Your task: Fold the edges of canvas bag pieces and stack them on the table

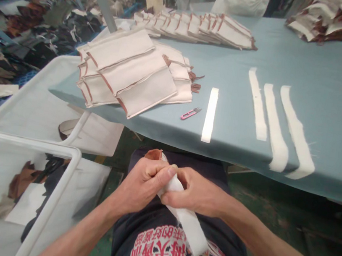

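Over my lap, my left hand [147, 184] and my right hand [192, 192] are close together, both closed on a white fabric strip [191, 230]. The strip's free end hangs down toward the lower right over my dark apron. Past my left fingers a brown leather piece [153, 154] sticks out, mostly hidden by that hand. My left thumb presses on top of the strip, and my right thumb and fingers pinch it just beside. Whether the strip is joined to the leather is hidden by the fingers.
On the blue-green table [236, 73] lie stacked cream panels with brown edges [140, 77], pink thread snips [190, 114], one short white strip [210, 114] and three longer strips [274, 127]. A row of panels [201, 26] lies behind. White plastic bins [74, 161] stand at the left.
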`<state>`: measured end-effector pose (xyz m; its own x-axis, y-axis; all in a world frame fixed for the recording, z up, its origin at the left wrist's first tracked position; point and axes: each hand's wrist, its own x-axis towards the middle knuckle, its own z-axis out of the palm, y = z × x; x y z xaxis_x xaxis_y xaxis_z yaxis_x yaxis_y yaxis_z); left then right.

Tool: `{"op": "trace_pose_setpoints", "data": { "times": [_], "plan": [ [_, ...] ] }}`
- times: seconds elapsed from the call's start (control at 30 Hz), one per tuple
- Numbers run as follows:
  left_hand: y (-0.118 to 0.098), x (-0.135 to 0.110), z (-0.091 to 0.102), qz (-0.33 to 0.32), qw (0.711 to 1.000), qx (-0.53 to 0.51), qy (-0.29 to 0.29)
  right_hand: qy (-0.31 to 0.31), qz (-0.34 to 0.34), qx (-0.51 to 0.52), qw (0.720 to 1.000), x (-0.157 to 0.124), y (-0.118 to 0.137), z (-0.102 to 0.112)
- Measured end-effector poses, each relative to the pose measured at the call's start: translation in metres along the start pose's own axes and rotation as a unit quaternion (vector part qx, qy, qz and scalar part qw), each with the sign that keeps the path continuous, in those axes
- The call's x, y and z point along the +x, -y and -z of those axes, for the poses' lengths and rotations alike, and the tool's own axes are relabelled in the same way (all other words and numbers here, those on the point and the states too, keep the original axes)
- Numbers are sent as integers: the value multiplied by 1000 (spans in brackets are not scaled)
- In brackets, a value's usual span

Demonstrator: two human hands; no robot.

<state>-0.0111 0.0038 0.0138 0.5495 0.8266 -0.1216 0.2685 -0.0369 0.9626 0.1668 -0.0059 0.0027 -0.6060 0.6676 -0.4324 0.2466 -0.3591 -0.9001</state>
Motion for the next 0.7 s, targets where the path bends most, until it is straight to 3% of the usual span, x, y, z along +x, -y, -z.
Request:
{"op": "trace_pose_setpoints", "data": {
  "times": [0.1, 0.2, 0.37, 0.53, 0.7],
  "plan": [
    [11, -1, -15, 35, 998, -37, -48, -64, -22, 14, 998, -1, -25, -20],
    [17, -3, -29, 70, 992, -86, -57, -87, -35, 7, 996, 0, -44, -37],
    [26, -7, -37, 82, 985, -130, -74, -114, -61, -74, 989, -6, -40, -44],
    [31, -16, -26, 49, 986, -106, -120, -162, -60, -226, 959, -19, -23, -46],
    [22, -34, 2, -32, 986, -34, -160, -140, -102, -257, 951, -39, -42, -50]
  ]
}}
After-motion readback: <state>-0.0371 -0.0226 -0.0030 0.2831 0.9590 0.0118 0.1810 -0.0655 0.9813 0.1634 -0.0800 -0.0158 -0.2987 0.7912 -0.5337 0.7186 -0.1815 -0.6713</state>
